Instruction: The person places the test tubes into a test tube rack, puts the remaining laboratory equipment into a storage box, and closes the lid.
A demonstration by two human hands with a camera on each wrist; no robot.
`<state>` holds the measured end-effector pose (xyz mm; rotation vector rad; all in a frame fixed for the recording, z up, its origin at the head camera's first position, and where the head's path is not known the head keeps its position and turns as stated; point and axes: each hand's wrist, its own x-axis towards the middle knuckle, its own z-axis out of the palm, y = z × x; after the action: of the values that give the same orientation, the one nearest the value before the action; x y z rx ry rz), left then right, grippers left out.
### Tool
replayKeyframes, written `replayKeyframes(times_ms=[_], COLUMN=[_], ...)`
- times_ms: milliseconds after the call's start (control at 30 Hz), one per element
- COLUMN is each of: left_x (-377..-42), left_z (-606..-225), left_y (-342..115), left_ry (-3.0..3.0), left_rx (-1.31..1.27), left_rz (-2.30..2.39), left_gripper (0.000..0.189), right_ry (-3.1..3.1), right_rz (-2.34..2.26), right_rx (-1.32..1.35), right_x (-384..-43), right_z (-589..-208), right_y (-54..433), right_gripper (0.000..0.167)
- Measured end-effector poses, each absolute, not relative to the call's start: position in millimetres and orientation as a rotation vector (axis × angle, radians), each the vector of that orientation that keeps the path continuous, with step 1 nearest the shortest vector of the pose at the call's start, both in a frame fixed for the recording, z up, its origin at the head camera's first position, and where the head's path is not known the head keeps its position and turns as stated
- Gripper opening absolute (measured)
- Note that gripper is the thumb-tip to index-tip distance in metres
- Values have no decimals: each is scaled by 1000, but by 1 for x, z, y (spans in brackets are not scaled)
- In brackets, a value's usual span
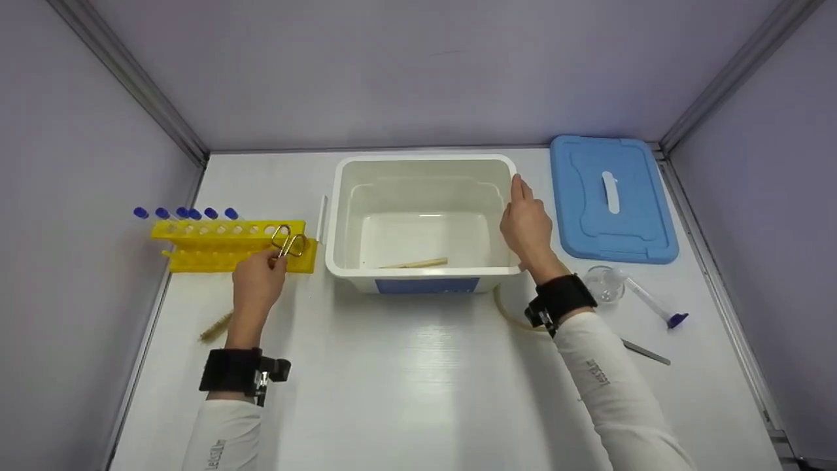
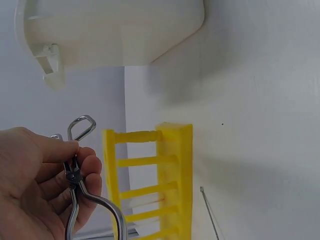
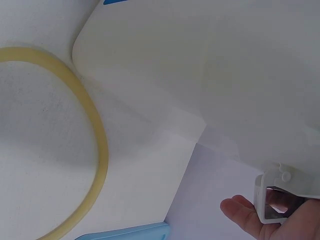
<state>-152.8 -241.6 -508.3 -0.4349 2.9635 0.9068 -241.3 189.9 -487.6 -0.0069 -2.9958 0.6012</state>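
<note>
White bin [image 1: 425,186]: wooden piece [image 1: 416,263] inside | left hand [image 1: 257,280] pinches tongs [image 2: 74,177] | right hand [image 1: 527,226]: finger grip unclear

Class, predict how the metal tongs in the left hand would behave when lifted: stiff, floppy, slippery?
The metal tongs look stiff, with rigid-looking metal arms. They might swing at the pivot. Their smooth, shiny surface could feel slippery.

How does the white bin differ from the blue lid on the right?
The bin is white, with a blue label in front; the lid is blue, with a white handle. The bin is a deep, hollow tub; the lid is a shallow panel. The right hand touches the bin, while neither hand touches the lid. Both are roughly rectangular with rounded corners.
</note>
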Motion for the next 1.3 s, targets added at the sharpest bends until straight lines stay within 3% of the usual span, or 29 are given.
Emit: replayKeyframes(times_ms=[400, 1300], left_x=[-164, -186], left_z=[-469, -404], left_y=[-219, -154], left_ry=[3071, 3224], left_rx=[-441, 34], left_rz=[1044, 1298], left_gripper=[33, 23], right_ry=[-3006, -2989], right_rz=[599, 589], right_rx=[-28, -28], right_x=[-243, -243], right_z=[-489, -489], right_y=[190, 189], right_gripper=[57, 57])
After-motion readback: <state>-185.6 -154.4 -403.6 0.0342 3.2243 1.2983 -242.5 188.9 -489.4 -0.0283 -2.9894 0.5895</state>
